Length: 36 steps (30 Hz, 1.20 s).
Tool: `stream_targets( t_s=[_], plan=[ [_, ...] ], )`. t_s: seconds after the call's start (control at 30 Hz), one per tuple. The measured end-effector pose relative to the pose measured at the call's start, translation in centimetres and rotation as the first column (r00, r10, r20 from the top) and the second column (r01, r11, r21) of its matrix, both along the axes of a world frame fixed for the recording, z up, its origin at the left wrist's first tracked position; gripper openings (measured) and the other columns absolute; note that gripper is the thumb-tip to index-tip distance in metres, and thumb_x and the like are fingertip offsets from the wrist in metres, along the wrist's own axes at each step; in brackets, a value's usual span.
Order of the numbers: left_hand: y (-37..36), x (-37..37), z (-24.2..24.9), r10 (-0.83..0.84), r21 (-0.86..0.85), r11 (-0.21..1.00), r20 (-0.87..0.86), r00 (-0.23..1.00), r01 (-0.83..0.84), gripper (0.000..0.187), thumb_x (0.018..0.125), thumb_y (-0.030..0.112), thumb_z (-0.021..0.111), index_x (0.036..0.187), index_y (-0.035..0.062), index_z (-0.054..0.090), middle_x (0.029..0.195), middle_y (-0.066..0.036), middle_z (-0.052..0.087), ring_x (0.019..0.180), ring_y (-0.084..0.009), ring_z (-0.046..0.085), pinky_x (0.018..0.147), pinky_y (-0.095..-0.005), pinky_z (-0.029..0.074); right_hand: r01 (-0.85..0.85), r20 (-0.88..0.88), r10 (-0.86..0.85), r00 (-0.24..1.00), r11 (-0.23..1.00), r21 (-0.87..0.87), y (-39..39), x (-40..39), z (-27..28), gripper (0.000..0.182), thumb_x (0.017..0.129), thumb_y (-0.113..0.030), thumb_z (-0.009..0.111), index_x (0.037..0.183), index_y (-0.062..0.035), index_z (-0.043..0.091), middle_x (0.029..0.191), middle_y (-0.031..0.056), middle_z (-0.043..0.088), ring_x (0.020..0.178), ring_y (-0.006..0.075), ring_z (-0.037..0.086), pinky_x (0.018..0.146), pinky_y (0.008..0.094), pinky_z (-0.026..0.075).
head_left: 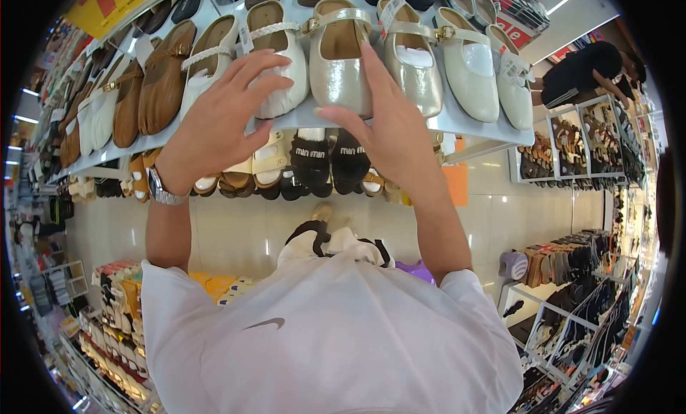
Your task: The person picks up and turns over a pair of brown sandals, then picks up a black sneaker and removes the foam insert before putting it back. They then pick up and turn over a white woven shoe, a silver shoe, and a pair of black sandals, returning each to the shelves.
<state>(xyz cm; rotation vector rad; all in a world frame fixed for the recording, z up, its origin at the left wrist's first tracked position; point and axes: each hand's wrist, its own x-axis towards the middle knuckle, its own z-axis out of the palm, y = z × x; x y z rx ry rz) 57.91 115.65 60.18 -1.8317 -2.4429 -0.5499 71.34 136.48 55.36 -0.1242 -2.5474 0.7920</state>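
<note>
White shirt [329, 342] nearest the lens, filling lower centre, both forearms raised from it toward the shelf [471, 121].

Left hand [218, 124] at the shelf's front edge, fingers spread and loosely curled, fingertips resting on a white shoe [275, 49] with braided strap; touching, not closed around it. Watch [161, 189] on that wrist.

Right hand [389, 128] also at the shelf's front edge, just beside the left, fingers extended upward and slightly apart, thumb pointing toward the left hand. Fingertips against a pearl shoe [414, 56] with price tag; palm faces away, so firm grasp cannot be told.

Cream shoe [339, 53] with buckle strap on the shelf between the two hands, touched by neither as far as visible.

Brown shoes [161, 78] on the shelf beyond the white shoe; two more pale shoes [486, 63] on the shelf beyond the pearl shoe.

Black slippers [329, 160] and sandals on a lower tier under the shelf.

Another person in black [586, 71] bent over racks well apart from the shelf, at upper right.
</note>
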Motion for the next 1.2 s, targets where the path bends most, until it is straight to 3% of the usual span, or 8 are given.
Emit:
stream_targets(
  t_s=[0.27,0.4,0.43,0.6,0.73,0.87,1.03,1.2],
  plan=[
    [-0.4,1.5,-0.3,0.138,0.071,0.989,-0.062,0.988,-0.133,0.045,0.082,0.010,0.070,0.124,0.0109,0.053,0.141,-0.009,0.049,0.128,-0.0342,0.048,0.104,-0.0424,0.043,-0.033,-0.013,0.034,0.999,0.995,0.097,0.6,0.2,-0.5,0.089,0.091,-0.055,0.060,0.145,0.0086,0.031,0.136,0.0378,0.047,0.090,0.0477,0.066,0.073,0.0471,0.056],
    [0.6,0.9,-3.1,0.251,0.141,0.964,-0.205,0.946,-0.225,0.054,0.085,0.025,0.073,0.134,0.0138,0.053,0.141,-0.011,0.050,0.128,-0.0343,0.048,0.105,-0.0422,0.043,-0.009,-0.190,-0.063,0.980,0.934,-0.356,1.9,3.6,1.6,0.060,0.087,-0.036,0.073,0.133,-0.0023,0.054,0.135,0.0172,0.056,0.089,0.0276,0.064,0.087,0.0410,0.052],
    [0.5,0.9,-3.3,0.271,0.155,0.958,-0.199,0.942,-0.243,0.054,0.085,0.025,0.073,0.134,0.0138,0.053,0.141,-0.011,0.050,0.128,-0.0344,0.049,0.105,-0.0422,0.043,0.141,-0.383,-0.131,0.914,0.990,-0.002,3.6,3.4,0.2,0.057,0.082,-0.028,0.079,0.129,-0.0035,0.056,0.135,0.0154,0.055,0.109,0.0297,0.060,0.096,0.0414,0.048],
    [3.6,4.5,-3.7,0.266,0.196,0.960,-0.407,0.874,-0.201,0.056,0.089,0.022,0.070,0.142,0.0163,0.050,0.151,-0.010,0.042,0.141,-0.0361,0.038,0.112,-0.0430,0.037,0.174,-0.334,-0.172,0.927,0.984,-0.023,4.4,3.0,-2.5,0.059,0.080,-0.020,0.079,0.132,-0.0070,0.055,0.145,0.0194,0.045,0.135,0.0364,0.042,0.109,0.0442,0.039],
    [7.1,8.3,-4.9,0.158,0.318,0.940,-0.079,0.984,-0.125,0.053,0.092,0.017,0.066,0.141,0.0150,0.050,0.152,-0.011,0.041,0.143,-0.0368,0.035,0.115,-0.0447,0.034,0.114,-0.415,-0.145,0.898,0.988,-0.100,5.0,1.6,-4.3,0.072,0.077,-0.031,0.075,0.142,-0.0121,0.049,0.153,0.0220,0.035,0.134,0.0343,0.046,0.102,0.0627,0.037],
    [7.8,8.0,-4.6,0.120,0.337,0.938,-0.101,0.988,-0.080,0.049,0.094,0.013,0.062,0.139,0.0025,0.045,0.141,-0.023,0.046,0.130,-0.0409,0.047,0.108,-0.0448,0.041,0.092,-0.371,-0.105,0.923,0.994,-0.053,3.8,4.7,-3.7,0.059,0.080,-0.015,0.077,0.135,-0.0074,0.055,0.146,0.0190,0.045,0.132,0.0362,0.047,0.108,0.0418,0.042],
    [7.5,8.1,-5.5,0.120,0.388,0.916,-0.016,0.993,-0.104,0.057,0.092,0.012,0.065,0.144,0.0056,0.042,0.151,-0.023,0.035,0.139,-0.0436,0.035,0.114,-0.0453,0.032,-0.024,-0.359,-0.091,0.929,0.953,-0.303,3.0,11.9,-3.1,0.061,0.078,-0.008,0.075,0.135,-0.0054,0.055,0.147,0.0196,0.043,0.132,0.0351,0.047,0.106,0.0423,0.044],
    [5.7,10.7,-9.9,0.085,0.704,0.690,0.154,0.984,-0.170,0.036,0.098,0.010,0.056,0.133,0.0065,0.052,0.134,-0.014,0.052,0.119,-0.0276,0.057,0.100,-0.0406,0.047,-0.181,-0.410,-0.099,0.907,0.786,-0.591,5.4,21.6,-3.1,0.061,0.074,-0.012,0.072,0.131,0.0044,0.055,0.150,0.0234,0.039,0.136,0.0374,0.045,0.110,0.0449,0.041]
  ],
)
